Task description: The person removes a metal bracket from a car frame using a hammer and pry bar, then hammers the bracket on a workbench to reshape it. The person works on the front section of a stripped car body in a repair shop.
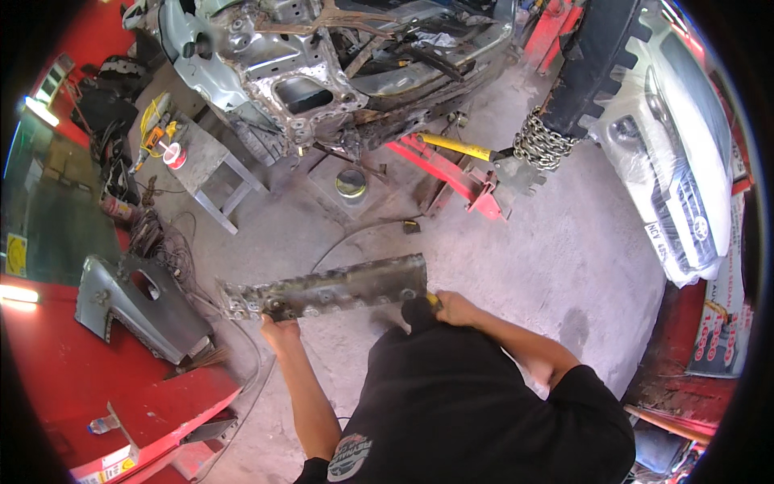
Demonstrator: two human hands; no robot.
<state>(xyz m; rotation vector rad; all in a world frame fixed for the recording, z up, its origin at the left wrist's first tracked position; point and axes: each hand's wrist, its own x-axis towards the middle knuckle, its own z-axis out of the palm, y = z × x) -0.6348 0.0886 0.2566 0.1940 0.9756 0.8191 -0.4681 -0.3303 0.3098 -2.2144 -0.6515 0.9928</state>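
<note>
A long, dull grey sheet-metal car body panel with a worn flanged edge is held level in front of me. My left hand grips its lower edge toward the left end, fingers partly hidden beneath. At the panel's right end, my right hand is closed around a small yellow thing, its kind too small to make out. A dark rounded shape beside it overlaps the panel's lower right corner. Whether the right hand also touches the panel, I cannot tell.
Ahead stands a stripped car body. A red stand and heavy chain are right of it. A metal table holds tools; a grey fender lies left. A plastic-wrapped white car stands right. Cables cross the floor.
</note>
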